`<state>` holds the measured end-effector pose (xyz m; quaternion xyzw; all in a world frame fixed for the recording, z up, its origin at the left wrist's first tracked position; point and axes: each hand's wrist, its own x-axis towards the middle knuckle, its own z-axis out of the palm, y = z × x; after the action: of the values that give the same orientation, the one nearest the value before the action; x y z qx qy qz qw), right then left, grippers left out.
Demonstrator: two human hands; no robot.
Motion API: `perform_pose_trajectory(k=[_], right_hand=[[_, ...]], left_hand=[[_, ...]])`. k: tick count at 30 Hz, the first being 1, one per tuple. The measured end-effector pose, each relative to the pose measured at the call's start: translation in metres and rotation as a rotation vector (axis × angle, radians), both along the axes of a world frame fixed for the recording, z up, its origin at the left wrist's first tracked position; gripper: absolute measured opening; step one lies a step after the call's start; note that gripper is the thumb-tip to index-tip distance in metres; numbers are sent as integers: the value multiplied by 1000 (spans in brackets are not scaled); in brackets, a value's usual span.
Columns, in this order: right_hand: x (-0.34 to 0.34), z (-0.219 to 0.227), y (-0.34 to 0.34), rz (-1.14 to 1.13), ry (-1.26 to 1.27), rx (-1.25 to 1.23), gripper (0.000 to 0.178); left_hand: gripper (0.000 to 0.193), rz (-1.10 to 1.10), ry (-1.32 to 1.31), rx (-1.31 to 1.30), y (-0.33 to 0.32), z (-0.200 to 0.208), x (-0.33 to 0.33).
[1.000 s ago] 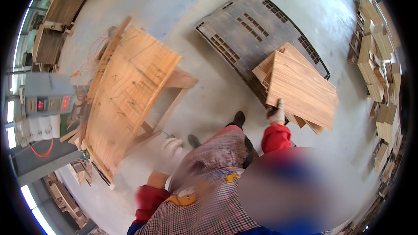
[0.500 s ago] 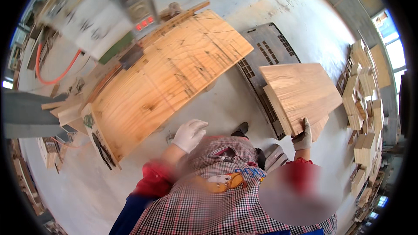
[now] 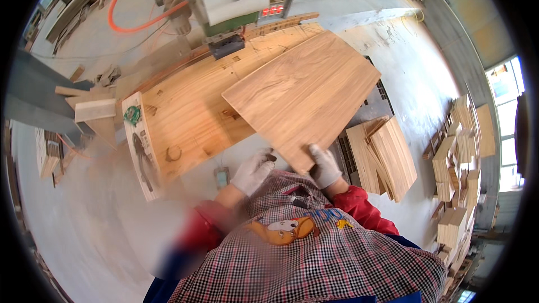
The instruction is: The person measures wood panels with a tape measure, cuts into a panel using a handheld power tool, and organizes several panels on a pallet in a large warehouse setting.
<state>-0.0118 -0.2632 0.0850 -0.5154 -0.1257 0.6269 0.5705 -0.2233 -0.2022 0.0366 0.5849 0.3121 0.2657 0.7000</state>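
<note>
In the head view, my right hand (image 3: 326, 169) grips the near corner of a wooden panel (image 3: 306, 98), thumb over its upper face. The panel slants out over the right part of the worktop (image 3: 185, 115); I cannot tell whether it rests there. My left hand (image 3: 251, 174) is released, fingers loosely bent, just beside the panel's near edge. More boards (image 3: 397, 154) lie stacked on a dark pallet (image 3: 370, 111) to my right
</note>
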Motion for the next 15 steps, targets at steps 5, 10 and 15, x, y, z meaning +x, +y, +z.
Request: perform_pose_trajectory(k=[5, 10, 15], right_hand=[[-27, -19, 30, 722, -195, -124, 46], [-20, -35, 54, 999, -252, -17, 40], [76, -18, 82, 864, -537, -38, 36]], left_hand=[[52, 500, -244, -433, -17, -30, -27], [51, 699, -27, -398, -17, -26, -37], [54, 668, 864, 529, -23, -17, -31]])
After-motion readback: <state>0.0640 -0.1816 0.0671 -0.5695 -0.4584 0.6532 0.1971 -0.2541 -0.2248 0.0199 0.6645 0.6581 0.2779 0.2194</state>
